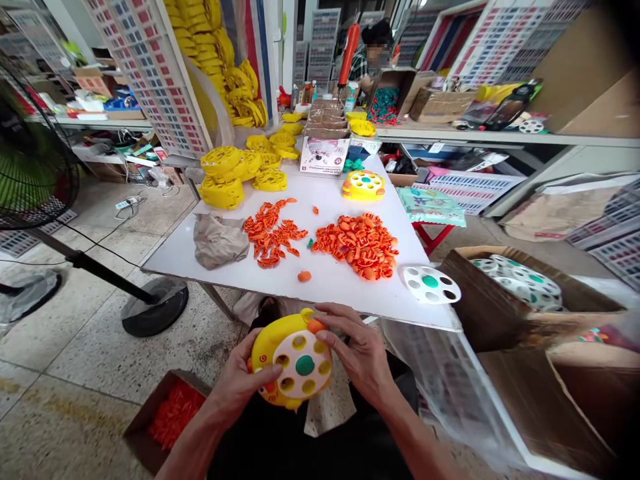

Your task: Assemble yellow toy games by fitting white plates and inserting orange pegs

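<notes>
Over my lap I hold a yellow toy shell (pixel 273 333) with a white disc of round holes (pixel 293 357) and a green hub (pixel 305 365) on its face. My left hand (pixel 247 370) grips the shell's left side, its thumb lying across the disc. At the upper right rim, my right hand (pixel 357 347) has thumb and fingers closed on a rounded orange plastic piece (pixel 316 326), which touches the shell. Beyond, on the table, lie a heap of orange pieces (pixel 357 243), a looser heap of slim orange pieces (pixel 273 230) and one single orange piece (pixel 304 276).
A spare white disc (pixel 431 285) overhangs the table's right edge, near a carton of discs (pixel 530 283). Yellow shells (pixel 223 177) stack at the back left. An assembled yellow toy (pixel 364 185) stands back right. A box of red-orange parts (pixel 175 410) and a fan (pixel 30 147) stand left.
</notes>
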The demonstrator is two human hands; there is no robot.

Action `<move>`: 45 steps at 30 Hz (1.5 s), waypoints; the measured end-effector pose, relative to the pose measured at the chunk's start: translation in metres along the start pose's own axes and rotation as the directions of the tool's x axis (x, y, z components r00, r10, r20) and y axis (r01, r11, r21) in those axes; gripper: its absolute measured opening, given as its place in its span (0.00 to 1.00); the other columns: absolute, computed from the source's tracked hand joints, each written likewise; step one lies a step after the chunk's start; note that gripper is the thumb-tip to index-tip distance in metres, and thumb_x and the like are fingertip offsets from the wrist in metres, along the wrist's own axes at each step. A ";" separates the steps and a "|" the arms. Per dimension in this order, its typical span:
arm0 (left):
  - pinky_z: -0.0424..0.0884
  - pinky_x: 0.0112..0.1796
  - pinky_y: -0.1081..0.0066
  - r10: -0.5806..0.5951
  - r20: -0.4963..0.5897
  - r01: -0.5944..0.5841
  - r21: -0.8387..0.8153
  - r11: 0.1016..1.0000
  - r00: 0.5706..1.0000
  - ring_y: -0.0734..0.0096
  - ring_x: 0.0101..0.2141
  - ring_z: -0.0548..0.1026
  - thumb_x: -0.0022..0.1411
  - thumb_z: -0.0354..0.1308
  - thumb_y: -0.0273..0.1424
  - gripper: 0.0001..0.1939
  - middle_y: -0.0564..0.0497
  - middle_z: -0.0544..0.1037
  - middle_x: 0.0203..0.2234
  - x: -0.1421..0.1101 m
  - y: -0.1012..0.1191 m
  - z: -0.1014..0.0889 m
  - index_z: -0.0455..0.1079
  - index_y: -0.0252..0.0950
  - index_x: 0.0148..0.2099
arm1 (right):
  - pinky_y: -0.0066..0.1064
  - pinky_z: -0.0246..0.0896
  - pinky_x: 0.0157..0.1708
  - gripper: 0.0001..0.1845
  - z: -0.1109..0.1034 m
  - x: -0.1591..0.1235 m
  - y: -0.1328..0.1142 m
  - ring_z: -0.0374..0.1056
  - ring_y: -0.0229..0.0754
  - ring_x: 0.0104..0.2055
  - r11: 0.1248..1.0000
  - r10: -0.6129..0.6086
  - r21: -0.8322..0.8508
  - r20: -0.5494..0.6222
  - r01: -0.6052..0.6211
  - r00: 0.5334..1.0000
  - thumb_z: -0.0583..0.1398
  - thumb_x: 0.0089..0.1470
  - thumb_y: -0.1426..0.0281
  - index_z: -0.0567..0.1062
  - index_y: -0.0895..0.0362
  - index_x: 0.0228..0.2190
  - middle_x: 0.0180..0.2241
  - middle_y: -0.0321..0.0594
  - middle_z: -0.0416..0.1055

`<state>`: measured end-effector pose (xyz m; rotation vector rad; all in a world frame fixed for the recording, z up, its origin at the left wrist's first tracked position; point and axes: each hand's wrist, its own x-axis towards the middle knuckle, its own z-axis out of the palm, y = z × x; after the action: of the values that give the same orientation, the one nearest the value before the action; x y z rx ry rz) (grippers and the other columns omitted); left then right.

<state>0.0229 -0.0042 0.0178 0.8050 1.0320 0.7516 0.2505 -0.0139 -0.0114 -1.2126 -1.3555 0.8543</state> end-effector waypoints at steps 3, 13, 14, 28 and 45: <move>0.77 0.40 0.68 0.002 0.027 -0.003 0.024 1.000 1.000 0.63 0.37 0.80 0.48 0.76 0.33 0.26 0.50 0.83 0.38 0.000 -0.004 0.000 0.73 0.39 0.49 | 0.48 0.67 0.57 0.12 0.007 -0.003 -0.001 0.71 0.52 0.56 1.000 -0.020 -0.021 -0.085 0.018 0.996 0.64 0.61 0.64 0.82 0.44 0.46 0.52 0.42 0.77; 0.78 0.39 0.66 -0.022 0.174 0.007 0.084 0.996 0.985 0.62 0.36 0.80 0.50 0.75 0.34 0.24 0.50 0.81 0.37 -0.002 -0.004 -0.005 0.72 0.38 0.47 | 0.43 0.73 0.49 0.24 -0.002 -0.002 -0.010 0.75 0.52 0.50 0.866 0.356 0.332 0.116 -0.374 0.927 0.71 0.52 0.59 0.78 0.46 0.51 0.48 0.41 0.80; 0.78 0.38 0.67 -0.024 0.182 0.006 0.097 0.995 0.983 0.63 0.36 0.79 0.50 0.75 0.34 0.24 0.50 0.81 0.36 -0.002 -0.004 -0.007 0.72 0.38 0.47 | 0.41 0.73 0.47 0.24 -0.006 -0.001 -0.012 0.76 0.52 0.49 0.836 0.382 0.338 0.209 -0.433 0.900 0.71 0.52 0.58 0.78 0.47 0.51 0.47 0.41 0.80; 0.74 0.35 0.74 -0.009 0.228 -0.027 0.151 0.988 0.974 0.70 0.34 0.77 0.53 0.73 0.33 0.21 0.53 0.79 0.35 -0.001 -0.007 -0.015 0.71 0.39 0.47 | 0.34 0.72 0.41 0.19 -0.008 0.003 -0.011 0.76 0.48 0.44 0.847 0.366 0.284 0.305 -0.450 0.879 0.69 0.54 0.55 0.81 0.49 0.46 0.43 0.40 0.80; 0.77 0.45 0.64 0.036 0.138 -0.019 -0.129 0.991 0.990 0.55 0.46 0.80 0.47 0.75 0.29 0.35 0.44 0.81 0.50 0.015 0.000 -0.015 0.70 0.41 0.58 | 0.30 0.69 0.39 0.17 0.001 -0.006 0.001 0.75 0.43 0.40 0.713 0.418 0.532 0.201 -0.458 0.886 0.69 0.54 0.55 0.81 0.51 0.42 0.39 0.38 0.81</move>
<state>0.0141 0.0115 0.0067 0.7517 0.8404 0.7659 0.2489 -0.0198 -0.0139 -1.0333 -0.7536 1.5294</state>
